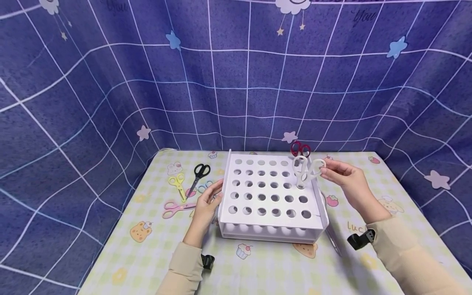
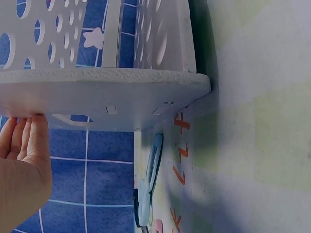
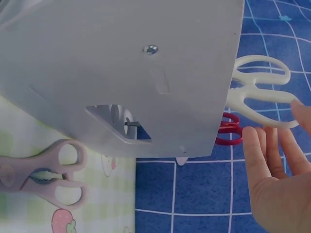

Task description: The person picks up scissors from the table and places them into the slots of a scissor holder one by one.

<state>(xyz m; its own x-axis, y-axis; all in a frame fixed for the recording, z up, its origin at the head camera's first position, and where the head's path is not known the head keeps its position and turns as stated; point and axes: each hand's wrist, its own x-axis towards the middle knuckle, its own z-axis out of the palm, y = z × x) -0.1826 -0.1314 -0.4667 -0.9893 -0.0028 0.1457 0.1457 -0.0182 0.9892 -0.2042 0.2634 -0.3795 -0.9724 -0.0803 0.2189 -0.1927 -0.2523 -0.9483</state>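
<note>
rack (image 1: pixel 268 191) stands between the two hands. right hand (image 1: pixel 346 178) at the rack's right edge, pinching one loop of the white scissors (image 3: pixel 252 92). these stand over the rack's right-hand column, loops up, blade end down at a hole; depth hidden. red scissors (image 3: pixel 227 130) at the rack's far right corner, loops up. left hand (image 1: pixel 207 203) against the rack's left panel, fingers fairly straight, grasping nothing, probably steadying.

left of the rack: yellow scissors (image 1: pixel 179 186), black scissors (image 1: pixel 198 176), pink scissors (image 1: pixel 179 207), blue scissors (image 2: pixel 145 201). right of it: grey scissors (image 3: pixel 19 170).

judged step: seating the white scissors, though drawing them out cannot be excluded. if seating, next move calls for blades lined up with the hole, rack braced, then an easy release.
</note>
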